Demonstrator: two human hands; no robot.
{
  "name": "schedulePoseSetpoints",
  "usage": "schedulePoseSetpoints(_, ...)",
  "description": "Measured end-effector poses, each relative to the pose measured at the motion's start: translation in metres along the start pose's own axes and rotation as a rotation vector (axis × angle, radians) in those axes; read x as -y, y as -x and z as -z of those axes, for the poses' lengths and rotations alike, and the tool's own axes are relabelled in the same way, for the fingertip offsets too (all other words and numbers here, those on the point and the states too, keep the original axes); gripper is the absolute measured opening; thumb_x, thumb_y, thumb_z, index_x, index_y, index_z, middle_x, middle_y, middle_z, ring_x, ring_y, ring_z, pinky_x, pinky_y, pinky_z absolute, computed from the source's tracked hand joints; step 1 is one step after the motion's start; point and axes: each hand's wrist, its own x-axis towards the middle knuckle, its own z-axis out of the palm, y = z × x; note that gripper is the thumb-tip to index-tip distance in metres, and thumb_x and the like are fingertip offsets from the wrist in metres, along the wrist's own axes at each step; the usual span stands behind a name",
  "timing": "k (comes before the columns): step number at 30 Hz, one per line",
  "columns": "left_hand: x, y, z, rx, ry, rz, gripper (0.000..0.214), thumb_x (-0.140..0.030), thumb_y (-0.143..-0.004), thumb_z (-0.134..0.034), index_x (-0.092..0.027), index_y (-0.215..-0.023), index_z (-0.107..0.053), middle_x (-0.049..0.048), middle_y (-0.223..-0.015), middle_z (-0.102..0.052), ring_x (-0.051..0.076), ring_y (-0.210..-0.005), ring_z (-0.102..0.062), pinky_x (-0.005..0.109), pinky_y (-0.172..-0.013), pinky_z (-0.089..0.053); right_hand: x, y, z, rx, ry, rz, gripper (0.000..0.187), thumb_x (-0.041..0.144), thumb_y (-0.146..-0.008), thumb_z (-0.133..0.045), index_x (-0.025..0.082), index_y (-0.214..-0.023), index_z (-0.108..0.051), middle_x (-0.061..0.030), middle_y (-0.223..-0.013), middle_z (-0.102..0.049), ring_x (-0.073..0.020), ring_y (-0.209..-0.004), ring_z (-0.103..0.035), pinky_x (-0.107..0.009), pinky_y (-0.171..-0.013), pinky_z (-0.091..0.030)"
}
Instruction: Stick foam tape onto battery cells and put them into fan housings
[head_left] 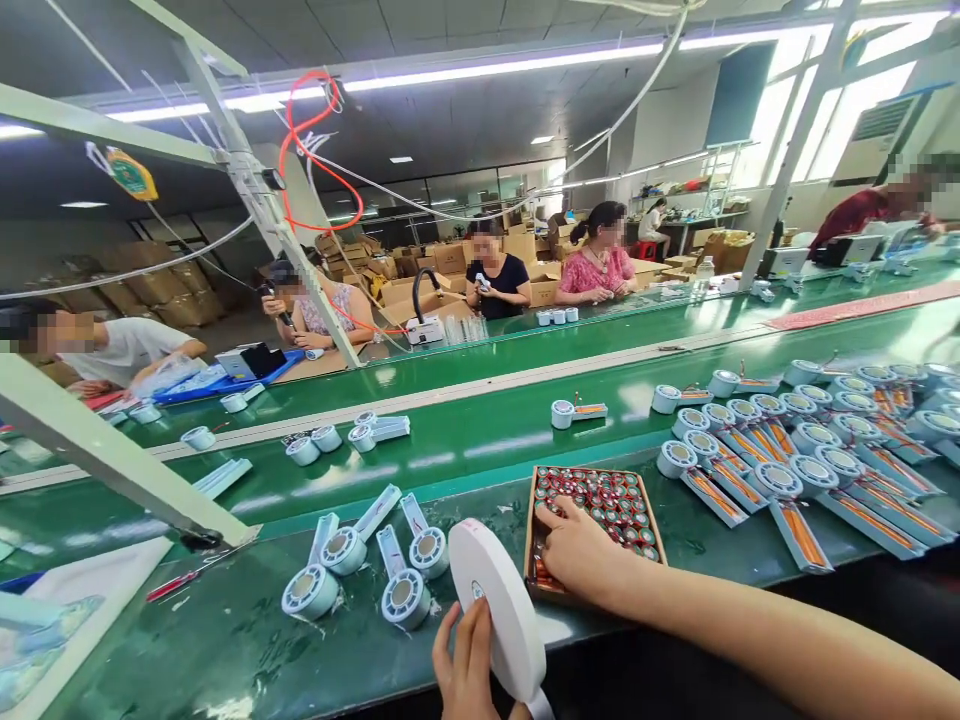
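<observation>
My left hand [466, 655] grips a wide roll of white tape [499, 600], its fingers pressed at the core and a loose strip hanging at the bottom. In a cardboard box [660, 535] stand rows of red-rimmed batteries [600, 495] with thin red wires. Over the left part of this box, my right hand [577, 545] reaches in with bent fingers. What its fingertips pinch, if anything, is hidden beneath the hand; orange-wrapped batteries show just below. Left of the roll lie several light-blue round housings with handles [309, 590], each with a metal disc in its ring.
On the right side of the bench, many housings with orange battery packs in their handles [780, 480] are crowded together. A green conveyor belt [465, 450] runs behind. A red screwdriver [172, 585] and a white tray [112, 610] lie left. Several co-workers [499, 275] sit across.
</observation>
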Motion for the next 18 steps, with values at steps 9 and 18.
schedulePoseSetpoints(9,-0.030,-0.038,0.032,0.077,-0.007,-0.021,0.066,-0.018,-0.087,-0.067,-0.023,-0.150,-0.047,0.0157,-0.141,-0.057,0.043,-0.153,-0.032,0.067,-0.118,-0.043,-0.041,0.062,0.035,-0.323,-0.542,-0.267,0.025,0.033,-0.096,-0.070,0.022,-0.114,-0.082,-0.0098,-0.109,-0.081,-0.0266,-0.111,-0.070,-0.044,-0.102,-0.051)
schedulePoseSetpoints(18,-0.044,-0.045,0.033,0.155,-0.139,-0.204,0.070,-0.006,-0.087,-0.065,-0.023,-0.153,-0.049,0.0162,-0.135,-0.065,0.047,-0.155,-0.030,0.070,-0.125,-0.032,-0.004,0.113,0.011,-1.062,-1.297,-0.567,0.035,0.042,-0.090,-0.080,0.024,-0.120,-0.076,-0.0070,-0.115,-0.079,-0.0231,-0.103,-0.076,-0.041,-0.098,-0.063)
